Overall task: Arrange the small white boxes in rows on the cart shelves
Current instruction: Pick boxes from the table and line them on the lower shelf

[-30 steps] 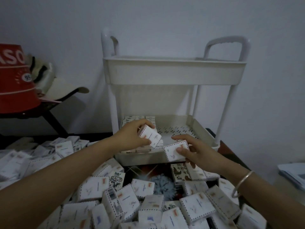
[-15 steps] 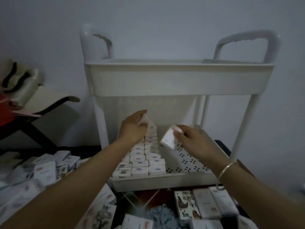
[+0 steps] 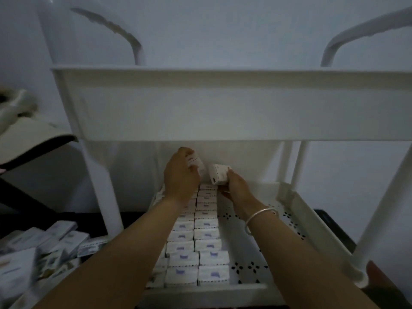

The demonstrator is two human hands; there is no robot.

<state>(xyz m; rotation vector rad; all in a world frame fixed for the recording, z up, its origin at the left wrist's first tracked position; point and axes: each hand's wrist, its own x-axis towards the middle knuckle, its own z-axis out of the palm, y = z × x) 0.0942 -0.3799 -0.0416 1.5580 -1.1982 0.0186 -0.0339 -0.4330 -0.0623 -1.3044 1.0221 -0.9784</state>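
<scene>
- Grips a small white box [image 3: 195, 162] in L hand [image 3: 181, 176], fingers curled round it, at far back of lower cart shelf [image 3: 298, 204], under top shelf [image 3: 223, 108].
- Pinches a 2nd white box [image 3: 219, 177] in R hand [image 3: 238, 186], just beside the first, above far end of the rows.
- Rows of boxes [image 3: 204, 239] packed edge to edge, front to back, on shelf's left half; perforated floor bare on right.
- Silver bangle [image 3: 259, 217] on R wrist.
- Loose box pile [image 3: 44, 250] lower left, outside cart.

Forearms stretch toward 12 o'clock; left hand [image 3: 181, 175] grips a small box [image 3: 195, 162]; right hand [image 3: 237, 187], at its 3 o'clock, seemingly pinches another box [image 3: 219, 175].
</scene>
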